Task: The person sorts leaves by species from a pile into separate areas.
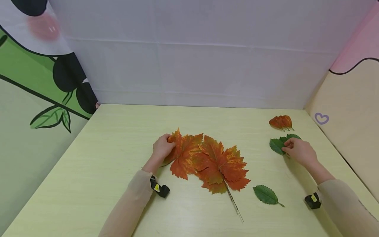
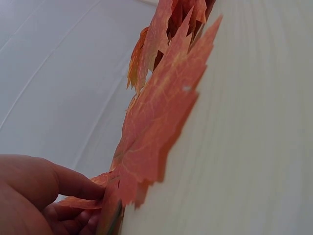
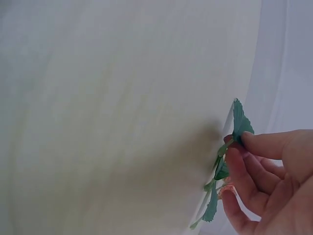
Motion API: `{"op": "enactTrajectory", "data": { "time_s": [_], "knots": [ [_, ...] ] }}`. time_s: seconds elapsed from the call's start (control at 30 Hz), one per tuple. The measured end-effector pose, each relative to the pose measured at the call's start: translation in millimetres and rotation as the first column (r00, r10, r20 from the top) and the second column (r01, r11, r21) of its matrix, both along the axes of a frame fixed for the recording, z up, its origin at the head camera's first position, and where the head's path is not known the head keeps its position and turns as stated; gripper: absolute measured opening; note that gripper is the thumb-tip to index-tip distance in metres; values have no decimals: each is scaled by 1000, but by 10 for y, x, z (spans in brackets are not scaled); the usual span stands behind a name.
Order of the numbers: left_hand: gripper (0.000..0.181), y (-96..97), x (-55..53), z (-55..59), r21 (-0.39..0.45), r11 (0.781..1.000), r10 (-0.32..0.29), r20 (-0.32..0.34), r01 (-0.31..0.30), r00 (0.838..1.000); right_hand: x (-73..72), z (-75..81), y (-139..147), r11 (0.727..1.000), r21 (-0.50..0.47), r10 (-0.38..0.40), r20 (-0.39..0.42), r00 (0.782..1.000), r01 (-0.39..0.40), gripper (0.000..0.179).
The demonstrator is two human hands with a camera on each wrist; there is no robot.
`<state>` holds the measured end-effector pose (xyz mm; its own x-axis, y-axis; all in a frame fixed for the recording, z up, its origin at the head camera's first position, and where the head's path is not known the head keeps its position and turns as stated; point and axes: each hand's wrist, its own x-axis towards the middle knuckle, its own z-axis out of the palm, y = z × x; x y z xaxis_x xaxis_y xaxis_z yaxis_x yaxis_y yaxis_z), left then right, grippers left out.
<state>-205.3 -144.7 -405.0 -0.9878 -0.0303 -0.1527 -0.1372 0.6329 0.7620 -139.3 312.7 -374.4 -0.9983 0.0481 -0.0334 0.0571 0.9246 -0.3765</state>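
Observation:
Orange-red artificial maple leaves (image 1: pixel 185 153) lie at mid-table, and my left hand (image 1: pixel 163 146) pinches the edge of the leftmost one between thumb and fingers. The left wrist view shows that leaf (image 2: pixel 156 132) close up, with my thumb on its edge. Beside it lies a second bunch of maple leaves (image 1: pixel 220 164) with thin stems pointing toward me. At the right, my right hand (image 1: pixel 300 151) pinches a green serrated leaf (image 1: pixel 276 146), seen edge-on as a green leaf (image 3: pixel 241 120) in the right wrist view. Other green leaves lie just beneath those fingers.
Behind the green leaves sits a small cluster of brownish-orange leaves (image 1: pixel 280 122). A single green leaf (image 1: pixel 265 195) lies nearer me, right of the maple stems. A pale cloth wall (image 1: pixel 201 72) closes off the table's back edge, and printed panels stand at both sides.

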Motion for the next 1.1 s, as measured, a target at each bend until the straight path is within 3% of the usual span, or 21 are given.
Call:
{"op": "enactTrajectory", "data": {
  "time_s": [0.33, 0.63, 0.83, 1.1],
  "knots": [
    [37, -2, 5, 20, -7, 1000, -1, 6, 1, 1000, -11, 7, -13, 999, 19, -49, 10, 999, 49, 32],
    [36, -7, 3, 22, -8, 1000, 5, 16, -5, 1000, 11, 79, -21, 995, 69, -84, 90, 992, 78, 41],
    [36, -7, 7, 31, -7, 1000, 4, 18, -3, 1000, 92, 157, -87, 999, 49, 14, 81, 997, -18, 36],
    [36, 1, -2, 18, -6, 1000, -3, 13, 3, 1000, 277, 185, -314, 986, -36, 166, 82, 983, -164, 23]
  ]
}}
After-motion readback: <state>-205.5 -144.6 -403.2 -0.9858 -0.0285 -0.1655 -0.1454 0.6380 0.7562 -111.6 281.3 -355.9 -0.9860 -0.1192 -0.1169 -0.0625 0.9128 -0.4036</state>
